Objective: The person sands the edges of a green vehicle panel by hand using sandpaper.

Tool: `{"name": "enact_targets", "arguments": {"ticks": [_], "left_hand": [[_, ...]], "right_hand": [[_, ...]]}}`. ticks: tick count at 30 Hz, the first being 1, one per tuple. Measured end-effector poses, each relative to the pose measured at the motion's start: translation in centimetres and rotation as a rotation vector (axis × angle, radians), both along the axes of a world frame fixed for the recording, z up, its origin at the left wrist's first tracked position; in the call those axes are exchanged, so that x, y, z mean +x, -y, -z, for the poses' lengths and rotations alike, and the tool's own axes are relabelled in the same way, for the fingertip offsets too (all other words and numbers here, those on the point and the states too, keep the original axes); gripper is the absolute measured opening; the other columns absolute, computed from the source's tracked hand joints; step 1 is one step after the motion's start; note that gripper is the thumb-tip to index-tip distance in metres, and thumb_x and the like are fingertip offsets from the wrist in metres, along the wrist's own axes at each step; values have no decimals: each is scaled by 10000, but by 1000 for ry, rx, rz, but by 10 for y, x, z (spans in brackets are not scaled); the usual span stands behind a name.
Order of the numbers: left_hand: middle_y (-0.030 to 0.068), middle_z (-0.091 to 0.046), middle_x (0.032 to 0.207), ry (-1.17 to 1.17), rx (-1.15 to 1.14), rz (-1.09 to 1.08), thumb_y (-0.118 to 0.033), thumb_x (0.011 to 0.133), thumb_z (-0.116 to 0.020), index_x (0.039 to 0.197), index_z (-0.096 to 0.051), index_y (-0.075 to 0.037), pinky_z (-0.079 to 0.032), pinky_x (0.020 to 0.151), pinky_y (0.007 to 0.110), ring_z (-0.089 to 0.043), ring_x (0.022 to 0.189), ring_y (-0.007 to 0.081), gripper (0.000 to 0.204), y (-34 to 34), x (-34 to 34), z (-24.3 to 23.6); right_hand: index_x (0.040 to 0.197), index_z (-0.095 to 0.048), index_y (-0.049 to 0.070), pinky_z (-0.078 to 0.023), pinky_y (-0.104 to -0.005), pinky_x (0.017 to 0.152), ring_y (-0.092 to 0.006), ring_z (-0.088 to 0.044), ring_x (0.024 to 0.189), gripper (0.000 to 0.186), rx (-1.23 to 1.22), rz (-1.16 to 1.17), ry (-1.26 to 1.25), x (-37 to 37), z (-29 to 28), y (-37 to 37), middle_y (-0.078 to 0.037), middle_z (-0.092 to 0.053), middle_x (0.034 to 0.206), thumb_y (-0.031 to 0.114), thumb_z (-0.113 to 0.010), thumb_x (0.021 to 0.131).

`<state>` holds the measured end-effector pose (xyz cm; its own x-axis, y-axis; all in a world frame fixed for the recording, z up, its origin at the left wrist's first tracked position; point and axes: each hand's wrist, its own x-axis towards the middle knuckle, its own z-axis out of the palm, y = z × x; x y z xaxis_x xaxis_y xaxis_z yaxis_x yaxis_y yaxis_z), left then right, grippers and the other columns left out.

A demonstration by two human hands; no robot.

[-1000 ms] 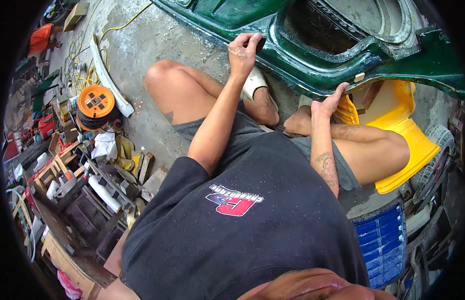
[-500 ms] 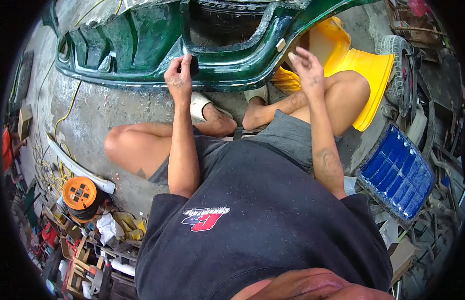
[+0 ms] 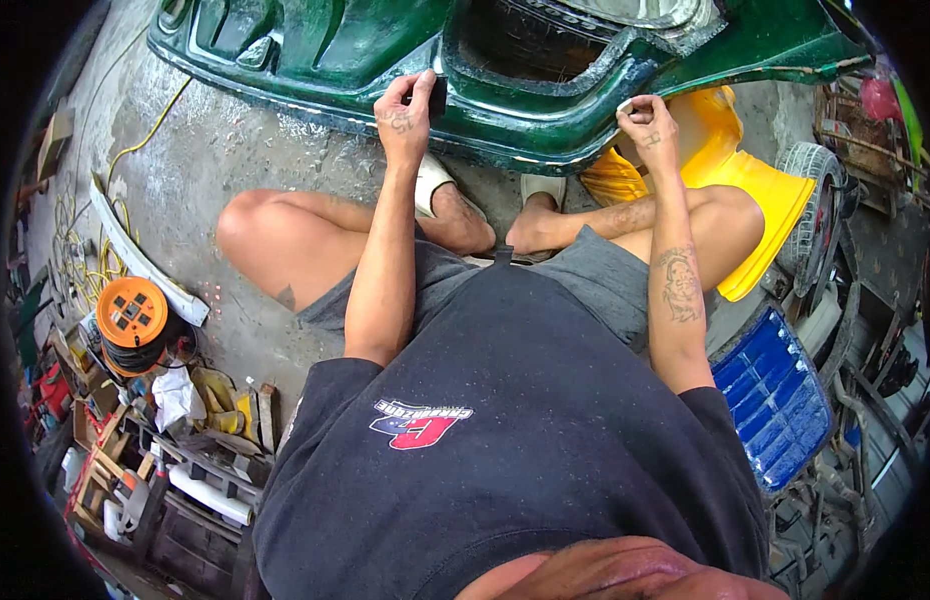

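A glossy dark green car bumper (image 3: 525, 135) lies across the floor in front of me, beyond my folded legs. My left hand (image 3: 403, 112) is at its near side, fingers closed on a small black sheet (image 3: 439, 97) that looks like sandpaper. Farther right, my right hand (image 3: 653, 128) pinches a small cream-coloured block (image 3: 625, 106) beside the bumper's curved edge; the fingers partly cover it. An opening in the bumper shows a tyre (image 3: 555, 18) behind it.
A yellow plastic panel (image 3: 755, 190) leans by my right knee, next to a tyre (image 3: 810, 185). A blue slatted panel (image 3: 780, 400) rests at the right. On the left are an orange cable reel (image 3: 133, 310), a white curved strip (image 3: 135, 250), yellow cord and scattered wood.
The cream block lay on the bumper near my open right hand; now that hand has picked it up. My left hand keeps the black sheet. The whole view has shifted.
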<state>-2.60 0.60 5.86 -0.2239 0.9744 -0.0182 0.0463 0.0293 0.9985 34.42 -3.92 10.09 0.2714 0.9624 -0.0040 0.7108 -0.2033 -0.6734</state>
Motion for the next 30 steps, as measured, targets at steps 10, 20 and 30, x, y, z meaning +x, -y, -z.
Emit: {"name": "enact_targets", "arguments": {"ticks": [10,20,30], "left_hand": [[122,-733,834,-49,51,-52,-217,946,-737,964,-765,28,-520,720,308,-667,737,165,248,-5,4,-1],[123,-738,846,-7,60,-66,-228,950,-729,968,-767,27,-523,741,304,-679,758,169,258,-6,5,0],[111,-730,834,10,61,-54,-232,953,-728,973,-765,21,-512,721,298,-664,740,163,256,-9,5,3]], "right_hand": [[1098,-657,26,-591,-316,756,-170,-712,797,375,139,-47,-75,-39,-8,-4,-101,-713,966,173,-820,794],[903,-695,28,-520,-468,821,-390,-648,877,213,146,-103,182,-114,4,-2,-204,-687,928,204,-776,815],[912,-733,42,-499,-480,895,-410,-623,1011,308,114,-172,264,-84,-14,-14,-225,-673,984,325,-811,820]]}}
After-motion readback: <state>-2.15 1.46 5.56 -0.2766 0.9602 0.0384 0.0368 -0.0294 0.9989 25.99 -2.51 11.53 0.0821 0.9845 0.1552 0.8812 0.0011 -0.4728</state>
